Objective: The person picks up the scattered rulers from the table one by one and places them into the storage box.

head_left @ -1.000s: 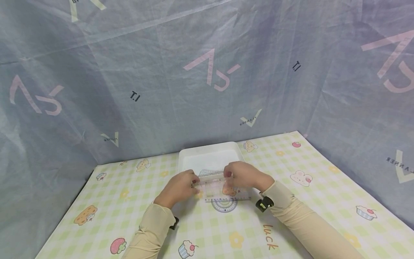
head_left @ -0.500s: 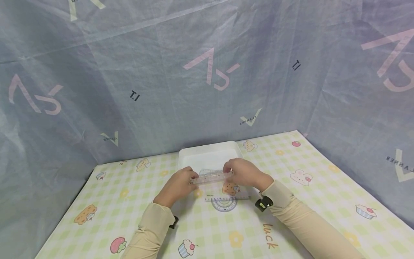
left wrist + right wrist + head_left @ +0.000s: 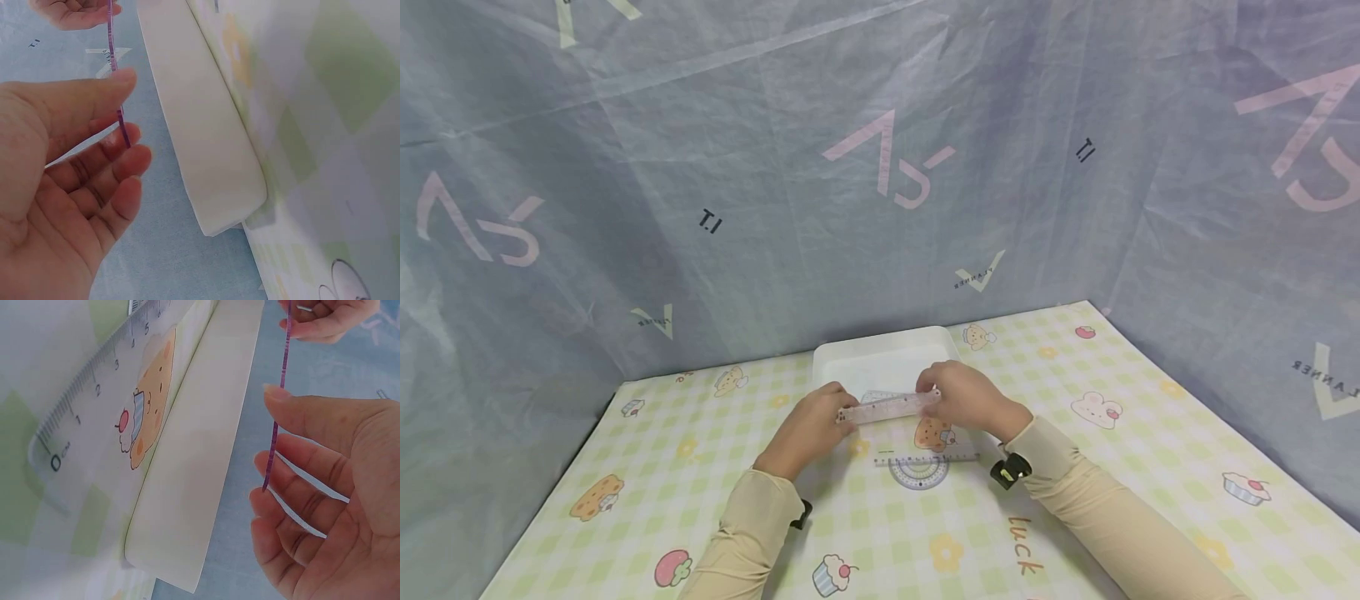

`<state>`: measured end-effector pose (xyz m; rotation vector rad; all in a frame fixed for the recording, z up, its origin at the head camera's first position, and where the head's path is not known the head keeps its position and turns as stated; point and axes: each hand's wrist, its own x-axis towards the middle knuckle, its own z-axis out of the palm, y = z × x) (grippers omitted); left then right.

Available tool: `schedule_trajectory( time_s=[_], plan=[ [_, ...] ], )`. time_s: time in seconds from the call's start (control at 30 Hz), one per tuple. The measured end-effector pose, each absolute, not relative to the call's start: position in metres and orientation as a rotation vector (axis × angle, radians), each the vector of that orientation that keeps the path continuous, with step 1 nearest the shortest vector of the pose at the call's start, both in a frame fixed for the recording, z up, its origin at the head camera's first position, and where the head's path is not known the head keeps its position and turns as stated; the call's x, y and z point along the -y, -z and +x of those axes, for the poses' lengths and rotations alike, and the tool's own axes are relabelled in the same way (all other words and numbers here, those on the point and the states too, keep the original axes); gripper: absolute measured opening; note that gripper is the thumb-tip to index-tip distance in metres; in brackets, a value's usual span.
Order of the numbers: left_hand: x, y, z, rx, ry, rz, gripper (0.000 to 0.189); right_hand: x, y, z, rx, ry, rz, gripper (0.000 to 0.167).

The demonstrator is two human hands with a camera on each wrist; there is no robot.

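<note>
Translucent pinkish ruler [image 3: 886, 408], purple-edged, 2 ends held in fingers [image 3: 128, 159], raised near white tray [image 3: 887, 346].

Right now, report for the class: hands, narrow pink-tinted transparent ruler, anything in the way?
Left hand, right hand: each pinching one end. Narrow pink-tinted transparent ruler: held in midair. Nothing visibly blocking.

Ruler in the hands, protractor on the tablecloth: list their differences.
The ruler is a straight strip; the protractor shows a curved edge. The ruler is held up by the left hand and right hand; the protractor lies on the tablecloth. The ruler looks pinkish; the protractor, clear with dark marks. Both look see-through.
</note>
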<state>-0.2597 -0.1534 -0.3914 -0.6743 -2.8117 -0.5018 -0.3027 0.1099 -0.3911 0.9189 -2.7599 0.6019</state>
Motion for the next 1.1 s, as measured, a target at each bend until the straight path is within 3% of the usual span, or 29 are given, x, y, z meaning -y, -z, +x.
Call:
schedule_trajectory(
  time_s=[0.53,1.1],
  plan=[
    [0.1538,0.3928,-0.2616,2.745,0.51,-0.673,0.013,-0.1096,0.3955,-0.3032,2.72,-0.705,0.833,0.012],
    [0.1567,0.3923,-0.2622,2.671,0.523,-0.708,0.005,-0.109,0.396,-0.3009,2.678,-0.693,0.897,0.01]
  ],
)
